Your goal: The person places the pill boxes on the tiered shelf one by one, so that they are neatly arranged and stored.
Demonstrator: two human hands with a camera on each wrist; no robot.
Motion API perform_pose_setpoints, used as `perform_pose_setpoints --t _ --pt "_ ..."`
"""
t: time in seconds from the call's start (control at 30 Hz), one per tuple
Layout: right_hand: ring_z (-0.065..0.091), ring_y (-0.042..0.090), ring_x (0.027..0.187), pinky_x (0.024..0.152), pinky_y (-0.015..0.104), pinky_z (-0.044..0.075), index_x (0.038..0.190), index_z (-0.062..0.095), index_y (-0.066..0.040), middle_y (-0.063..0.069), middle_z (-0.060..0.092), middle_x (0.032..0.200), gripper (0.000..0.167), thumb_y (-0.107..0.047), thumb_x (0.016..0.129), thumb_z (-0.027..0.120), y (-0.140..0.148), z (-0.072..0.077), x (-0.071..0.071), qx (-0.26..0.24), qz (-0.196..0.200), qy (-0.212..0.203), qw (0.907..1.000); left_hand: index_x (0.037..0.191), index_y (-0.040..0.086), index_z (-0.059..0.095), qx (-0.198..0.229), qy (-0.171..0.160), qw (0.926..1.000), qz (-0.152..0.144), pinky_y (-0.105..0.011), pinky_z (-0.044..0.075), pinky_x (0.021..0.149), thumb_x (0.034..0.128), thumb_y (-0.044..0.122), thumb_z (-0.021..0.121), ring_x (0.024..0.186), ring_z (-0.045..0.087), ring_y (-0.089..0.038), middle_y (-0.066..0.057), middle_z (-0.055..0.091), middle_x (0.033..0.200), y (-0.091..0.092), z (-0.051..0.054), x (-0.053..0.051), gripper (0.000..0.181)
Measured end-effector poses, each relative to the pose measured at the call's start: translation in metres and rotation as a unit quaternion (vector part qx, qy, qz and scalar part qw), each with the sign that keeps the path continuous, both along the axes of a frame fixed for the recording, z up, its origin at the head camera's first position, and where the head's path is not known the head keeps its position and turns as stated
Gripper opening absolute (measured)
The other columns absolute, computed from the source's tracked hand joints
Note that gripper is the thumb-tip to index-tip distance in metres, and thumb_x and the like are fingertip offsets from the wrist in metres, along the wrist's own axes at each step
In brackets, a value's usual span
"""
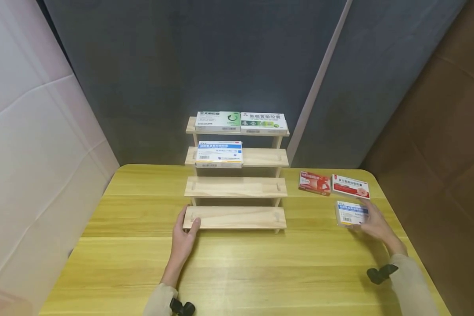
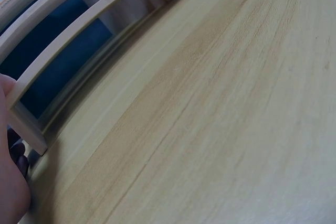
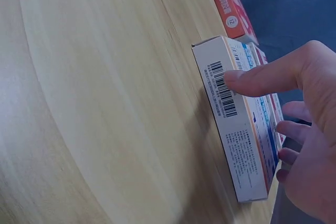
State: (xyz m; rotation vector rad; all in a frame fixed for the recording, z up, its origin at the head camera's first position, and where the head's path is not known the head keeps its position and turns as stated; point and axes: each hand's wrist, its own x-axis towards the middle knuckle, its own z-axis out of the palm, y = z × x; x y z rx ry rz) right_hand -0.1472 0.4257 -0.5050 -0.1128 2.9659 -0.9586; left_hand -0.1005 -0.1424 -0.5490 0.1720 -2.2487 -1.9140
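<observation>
My left hand (image 1: 184, 237) grips the left end of the lowest step of a wooden tiered display rack (image 1: 235, 218), thumb on top. In the left wrist view only part of that hand (image 2: 11, 166) shows beside the rack's leg. My right hand (image 1: 376, 224) holds a white and blue medicine box (image 1: 349, 213) at the right of the table. In the right wrist view, the thumb presses the box's barcode side (image 3: 226, 114), with the other fingers toward its far side, partly hidden. Whether the box touches the table I cannot tell.
Behind that box lie a red medicine box (image 1: 314, 183) and a white and red one (image 1: 350, 186). The rack's top step bears a green and white box (image 1: 218, 121) and a white box (image 1: 263, 123). Another white and blue box (image 1: 219, 154) sits on the step below, at left.
</observation>
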Motion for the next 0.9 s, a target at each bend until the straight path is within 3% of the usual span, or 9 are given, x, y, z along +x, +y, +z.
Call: perform_pose_setpoints --t 0.27,0.63,0.9 --pt "0.029 0.062 0.131 0.109 0.077 0.023 0.149 0.026 0.015 0.045 0.030 0.146 0.106 -0.018 0.069 0.087 0.010 -0.004 0.004 0.027 -0.020 -0.033 0.9989 0.160 0.004 0.024 0.008 -0.013 0.9999 -0.007 -0.051 0.033 0.121 0.1036 0.015 0.057 0.146 0.036 -0.037 -0.023 0.034 0.161 0.001 -0.002 -0.001 0.066" --pt "0.032 0.059 0.128 0.108 0.075 0.029 0.146 0.025 0.021 0.046 0.027 0.144 0.101 -0.012 0.071 0.085 0.018 -0.008 0.009 -0.003 -0.014 -0.030 0.9995 0.161 0.004 0.021 0.009 -0.017 0.9998 -0.011 -0.053 0.033 0.122 0.1045 0.017 0.056 0.148 0.033 -0.038 -0.021 0.029 0.164 -0.001 0.000 0.000 0.067" --pt "0.035 0.057 0.125 0.109 0.074 0.029 0.149 0.019 0.020 0.046 0.026 0.144 0.106 -0.013 0.072 0.084 0.020 -0.013 0.015 -0.013 -0.028 -0.058 0.9979 0.160 0.003 0.023 0.005 -0.011 0.9999 -0.007 -0.050 0.030 0.123 0.1041 0.015 0.056 0.149 0.033 -0.036 -0.021 0.031 0.163 -0.001 -0.001 -0.001 0.066"
